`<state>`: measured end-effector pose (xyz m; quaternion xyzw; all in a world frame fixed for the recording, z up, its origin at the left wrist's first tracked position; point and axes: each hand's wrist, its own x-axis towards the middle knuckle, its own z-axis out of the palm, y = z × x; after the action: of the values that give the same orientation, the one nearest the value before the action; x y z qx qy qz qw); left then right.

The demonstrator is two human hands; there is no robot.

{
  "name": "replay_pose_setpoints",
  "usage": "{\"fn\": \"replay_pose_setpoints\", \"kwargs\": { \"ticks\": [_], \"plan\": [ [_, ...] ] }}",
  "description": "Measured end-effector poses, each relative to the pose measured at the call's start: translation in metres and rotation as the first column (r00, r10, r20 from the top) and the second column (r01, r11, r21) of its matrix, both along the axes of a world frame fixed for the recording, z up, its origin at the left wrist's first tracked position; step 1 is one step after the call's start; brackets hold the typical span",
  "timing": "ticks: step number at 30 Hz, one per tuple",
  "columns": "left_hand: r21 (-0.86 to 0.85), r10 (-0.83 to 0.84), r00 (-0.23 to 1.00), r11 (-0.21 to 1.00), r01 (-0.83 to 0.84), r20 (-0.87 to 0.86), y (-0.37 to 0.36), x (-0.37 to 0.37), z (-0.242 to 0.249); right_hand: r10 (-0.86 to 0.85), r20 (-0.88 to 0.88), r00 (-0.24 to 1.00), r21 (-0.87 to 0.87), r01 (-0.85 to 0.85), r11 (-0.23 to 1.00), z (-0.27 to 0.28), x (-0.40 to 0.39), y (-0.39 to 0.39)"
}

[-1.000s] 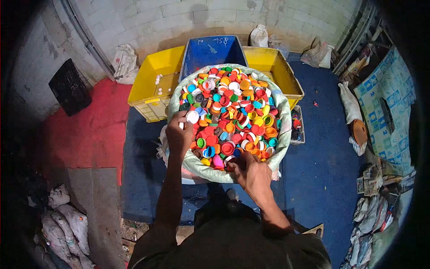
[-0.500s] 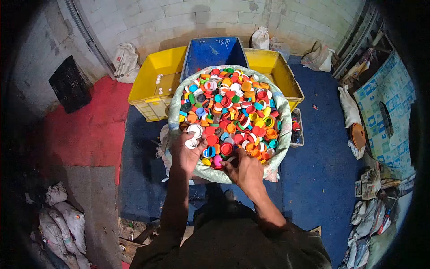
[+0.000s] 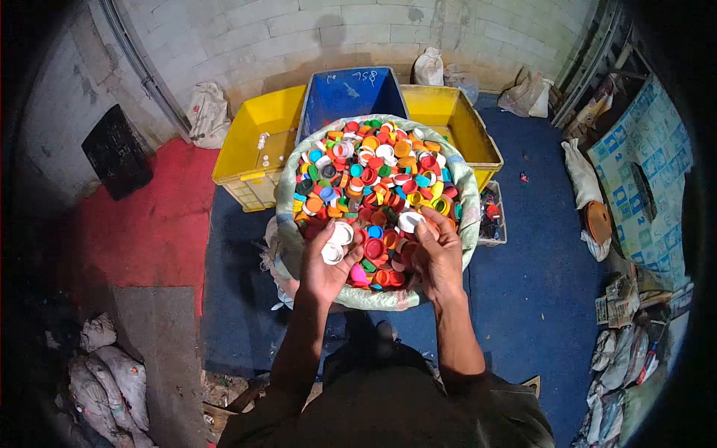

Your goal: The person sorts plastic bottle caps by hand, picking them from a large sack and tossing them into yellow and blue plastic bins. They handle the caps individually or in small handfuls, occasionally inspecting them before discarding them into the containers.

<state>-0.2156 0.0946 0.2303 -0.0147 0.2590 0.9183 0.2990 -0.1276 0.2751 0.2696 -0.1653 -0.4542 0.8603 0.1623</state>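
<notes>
A large pale green sack (image 3: 472, 196) stands open in front of me, filled with bottle caps (image 3: 385, 172) of many colours. Over its left part my left hand (image 3: 323, 267) is turned palm up, with white caps (image 3: 340, 234) held between thumb and fingers. My right hand (image 3: 439, 257) is over the right part of the sack, thumb and fingers pinching a white cap (image 3: 409, 221). Red, orange and pink caps lie between the two hands.
Behind the sack stand a blue bin (image 3: 317, 97), a left yellow bin (image 3: 239, 149) with a few white caps inside, and a right yellow bin (image 3: 482, 149). A small crate (image 3: 493, 240) sits right of the sack. White sacks (image 3: 209, 116) lean against the wall.
My right hand has risen from the near edge of the caps and now holds a white cap. My left hand has shifted slightly right, still with white caps.
</notes>
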Motion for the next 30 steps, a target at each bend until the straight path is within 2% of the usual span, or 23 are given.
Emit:
{"fn": "replay_pose_setpoints", "kwargs": {
  "ticks": [2,3,6,7,8,10,12,14,15,16,17,18,19,20,21,22,23,24,25,26,27,28,30],
  "plan": [
    [0.027,-0.018,1.0,0.999,0.017,0.025,0.001,0.001,0.003,-0.081,0.009,0.997,-0.034,0.081,0.996,-0.006,-0.005,0.0],
    [0.027,-0.015,0.999,1.0,0.014,0.04,0.001,0.003,0.003,-0.06,0.0,0.998,-0.127,0.06,0.99,-0.005,-0.006,0.001],
    [-0.033,0.064,0.995,0.998,-0.061,0.077,0.001,0.008,0.005,0.015,-0.032,0.999,-0.389,-0.026,0.921,0.004,-0.001,0.0],
    [-0.065,0.105,0.991,0.993,-0.099,0.087,0.0,0.01,0.006,0.116,-0.057,0.992,-0.478,-0.129,0.869,0.006,0.003,-0.003],
    [-0.026,0.13,0.987,0.991,-0.128,0.098,-0.003,0.012,0.006,0.172,-0.122,0.977,-0.505,-0.211,0.837,-0.008,0.0,-0.002],
    [0.049,0.193,0.975,0.979,-0.199,0.11,-0.015,0.017,0.003,0.203,-0.108,0.973,-0.529,-0.229,0.817,0.007,0.001,-0.022],
    [0.06,0.266,0.958,0.96,-0.273,0.107,-0.031,0.024,0.003,0.273,-0.168,0.947,-0.652,-0.314,0.69,0.006,0.0,-0.045],
    [-0.021,0.385,0.91,0.922,-0.386,0.152,-0.047,0.03,0.014,0.363,-0.114,0.925,-0.749,-0.32,0.581,0.0,-0.005,-0.071],
    [-0.219,0.432,0.895,0.868,-0.446,-0.112,-0.056,0.028,0.011,0.403,-0.115,0.908,-0.79,-0.33,0.517,0.003,-0.008,-0.087],
    [-0.383,0.401,0.839,0.757,-0.53,-0.368,-0.067,0.027,0.002,0.44,-0.156,0.884,-0.801,-0.374,0.468,-0.008,-0.012,-0.103],
    [-0.5,0.296,0.752,0.598,-0.626,-0.588,-0.079,0.025,-0.007,0.494,-0.138,0.858,-0.763,-0.41,0.5,-0.013,-0.018,-0.121],
    [-0.527,0.248,0.711,0.522,-0.671,-0.658,-0.094,0.019,-0.017,0.543,-0.116,0.831,-0.723,-0.446,0.528,-0.018,-0.027,-0.14],
    [-0.544,0.191,0.668,0.442,-0.713,-0.72,-0.111,0.011,-0.027,0.543,-0.043,0.838,-0.757,-0.382,0.53,-0.029,-0.038,-0.16],
    [-0.549,0.128,0.623,0.36,-0.754,-0.772,-0.125,0.002,-0.039,0.515,-0.067,0.855,-0.792,-0.359,0.494,-0.041,-0.05,-0.176],
    [-0.496,0.318,0.779,0.628,-0.6,-0.541,-0.14,-0.01,-0.054,0.524,-0.122,0.843,-0.781,-0.408,0.474,-0.057,-0.063,-0.191],
    [-0.328,0.464,0.862,0.797,-0.508,-0.205,-0.154,-0.022,-0.07,0.529,-0.179,0.829,-0.768,-0.454,0.452,-0.07,-0.077,-0.206],
    [-0.07,0.482,0.876,0.875,-0.479,0.029,-0.171,-0.041,-0.095,0.506,-0.111,0.856,-0.767,-0.398,0.504,-0.075,-0.089,-0.22],
    [0.2,0.414,0.874,0.862,-0.466,0.255,-0.188,-0.057,-0.108,0.473,-0.044,0.88,-0.761,-0.337,0.555,-0.079,-0.103,-0.235],
    [-0.01,0.493,0.843,0.864,-0.503,0.218,-0.197,-0.07,-0.11,0.422,-0.012,0.907,-0.747,-0.289,0.599,-0.091,-0.117,-0.25],
    [-0.262,0.526,0.847,0.808,-0.527,-0.08,-0.209,-0.083,-0.124,0.375,-0.004,0.927,-0.753,-0.25,0.609,-0.105,-0.132,-0.26],
    [-0.495,0.486,0.804,0.634,-0.594,-0.342,-0.22,-0.096,-0.139,0.344,0.0,0.939,-0.752,-0.227,0.619,-0.13,-0.148,-0.267],
    [-0.082,0.455,0.829,0.887,-0.454,0.325,-0.23,-0.114,-0.137,0.309,0.002,0.951,-0.751,-0.203,0.629,-0.14,-0.165,-0.275],
    [-0.122,0.428,0.825,0.902,-0.414,0.368,-0.243,-0.162,-0.151,0.228,0.088,0.97,-0.717,-0.097,0.69,-0.153,-0.198,-0.284]
  ]
}}
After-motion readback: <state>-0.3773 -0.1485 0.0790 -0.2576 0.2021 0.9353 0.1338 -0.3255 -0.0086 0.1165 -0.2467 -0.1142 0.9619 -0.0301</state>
